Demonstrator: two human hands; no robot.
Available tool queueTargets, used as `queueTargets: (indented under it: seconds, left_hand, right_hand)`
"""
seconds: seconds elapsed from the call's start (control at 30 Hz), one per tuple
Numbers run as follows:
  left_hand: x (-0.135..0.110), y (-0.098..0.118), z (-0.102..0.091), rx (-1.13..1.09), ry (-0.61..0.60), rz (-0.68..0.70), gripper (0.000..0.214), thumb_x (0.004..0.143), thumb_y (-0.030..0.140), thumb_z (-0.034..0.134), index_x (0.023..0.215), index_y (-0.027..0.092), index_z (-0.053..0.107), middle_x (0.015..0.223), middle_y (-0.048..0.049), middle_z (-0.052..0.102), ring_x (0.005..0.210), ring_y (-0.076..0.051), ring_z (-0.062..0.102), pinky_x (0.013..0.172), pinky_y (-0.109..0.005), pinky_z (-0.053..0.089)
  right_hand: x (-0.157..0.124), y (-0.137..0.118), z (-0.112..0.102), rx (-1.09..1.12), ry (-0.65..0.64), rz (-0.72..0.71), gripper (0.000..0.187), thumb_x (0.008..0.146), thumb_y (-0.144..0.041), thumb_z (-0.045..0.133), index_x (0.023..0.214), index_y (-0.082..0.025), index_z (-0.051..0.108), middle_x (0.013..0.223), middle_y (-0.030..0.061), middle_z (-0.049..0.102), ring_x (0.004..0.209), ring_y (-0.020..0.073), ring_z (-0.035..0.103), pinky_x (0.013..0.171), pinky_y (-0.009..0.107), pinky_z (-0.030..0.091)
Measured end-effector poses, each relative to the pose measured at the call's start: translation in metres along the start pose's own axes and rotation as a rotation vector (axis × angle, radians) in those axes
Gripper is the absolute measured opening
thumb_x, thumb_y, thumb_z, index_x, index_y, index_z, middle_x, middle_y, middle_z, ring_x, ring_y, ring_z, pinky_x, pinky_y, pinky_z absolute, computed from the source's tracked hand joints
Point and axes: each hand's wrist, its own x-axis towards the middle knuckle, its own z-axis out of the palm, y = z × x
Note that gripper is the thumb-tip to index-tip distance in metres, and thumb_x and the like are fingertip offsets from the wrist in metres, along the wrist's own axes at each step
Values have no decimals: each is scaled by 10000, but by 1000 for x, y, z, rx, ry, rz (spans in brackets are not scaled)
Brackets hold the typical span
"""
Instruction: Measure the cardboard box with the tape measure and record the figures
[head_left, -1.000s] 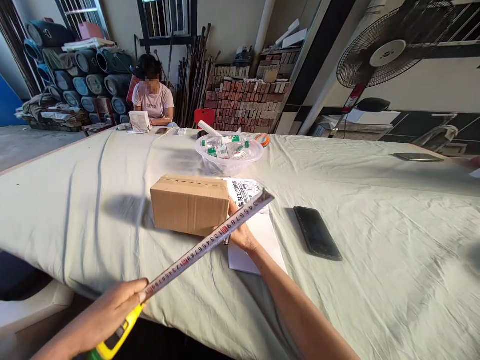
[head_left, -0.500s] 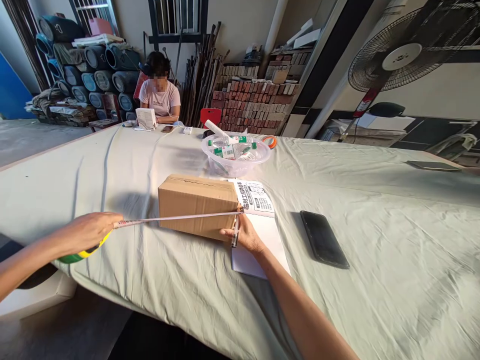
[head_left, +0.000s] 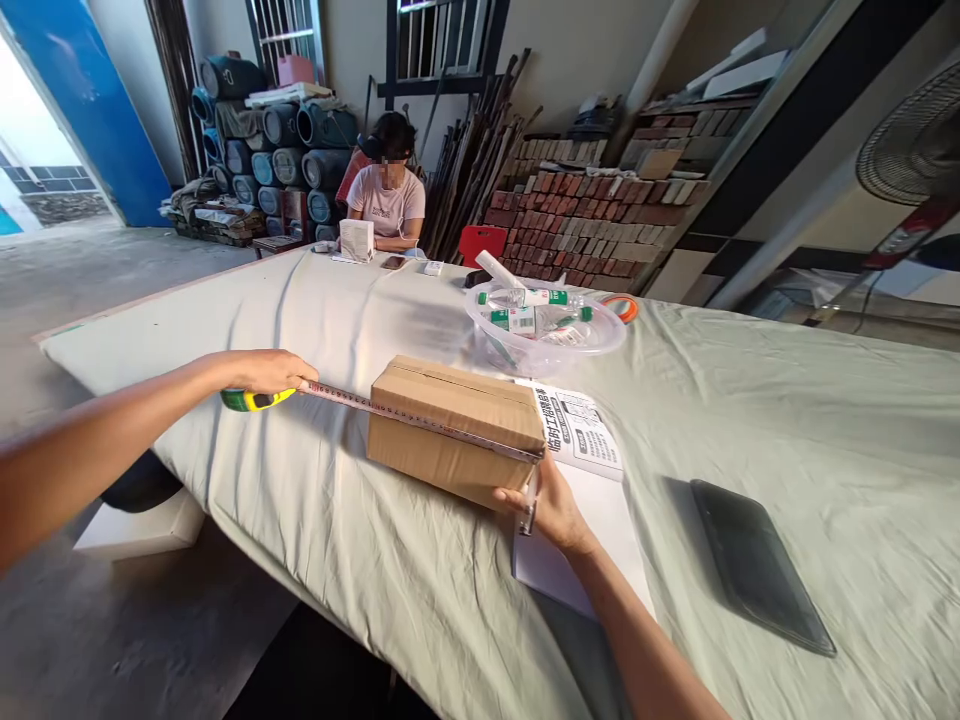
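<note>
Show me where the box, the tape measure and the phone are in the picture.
box (head_left: pixel 465 398): head view, on its top face.
tape measure (head_left: pixel 349 402): head view, on the blade left of the box.
phone (head_left: pixel 761 565): head view, on the middle of its screen.

Box (head_left: pixel 457 425): brown cardboard, matt, smooth faces.
Tape blade (head_left: pixel 405 418): thin metal, pale printed coat, slight sheen.
Tape case (head_left: pixel 251 400): yellow-green plastic, glossy.
Table cover (head_left: pixel 750 400): pale grey-green cloth, matt, creased.
Bowl (head_left: pixel 540 362): clear plastic, shiny.
Bottles (head_left: pixel 525 298): clear plastic, green-white labels.
Sheet (head_left: pixel 581 440): white printed paper, matt.
Phone (head_left: pixel 757 565): black glass face, glossy, reflective.
Bricks (head_left: pixel 592 215): red clay, rough.
Floor (head_left: pixel 112 290): grey concrete, matt.
</note>
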Motion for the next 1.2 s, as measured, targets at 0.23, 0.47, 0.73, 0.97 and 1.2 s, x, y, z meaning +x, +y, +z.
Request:
queueTargets:
  seconds: [0.23, 0.47, 0.73, 0.97, 1.2]
  left_hand:
    - [13, -1, -8, -197, -233, -66, 162, 757, 300, 534, 655, 207, 451, 597, 10, 407, 511, -133, 370, 476, -240, 267]
    - [-5, 9, 11, -378, -273, -101, 222, 782, 392, 554, 688, 207, 476, 623, 20, 410, 540, -139, 392, 501, -245, 309]
    - [-56, 105, 107, -938, -246, -183, 347, 855, 536, 472, 849, 193, 526, 793, -19, 538, 677, -162, 507, 611, -264, 421]
    - [-61, 156, 169, -892, -45, -211, 300, 888, 467, 363, 736, 216, 425, 671, 36, 406, 614, -138, 397, 574, -251, 340]
    - [-66, 172, 189, -710, 44, -298, 281, 904, 426, 317, 695, 241, 354, 605, 47, 331, 575, -155, 386, 559, -266, 292]
  right_hand:
    - [-1, -2, 1, 32, 5, 24, 1043, 667, -560, 789, 1521, -261, 269, 1482, 131, 447, 1324, 374, 460, 1118, 554, 359]
    - [-1, -19, 6, 178, 73, 67, 953, 690, -518, 787, 1486, -265, 327, 1453, 116, 482, 1353, 338, 429, 1067, 494, 430]
    - [5, -37, 8, 359, 187, 107, 939, 742, -479, 753, 1517, -280, 261, 1405, 109, 537, 1310, 320, 479, 1010, 477, 467]
    - [7, -45, 10, 503, 239, 182, 919, 712, -531, 756, 1480, -272, 325, 1227, 102, 652, 1149, 306, 598, 929, 456, 507]
    - [10, -49, 10, 561, 276, 353, 825, 679, -597, 744, 1369, -270, 431, 1186, 108, 665, 1062, 293, 640, 752, 396, 575]
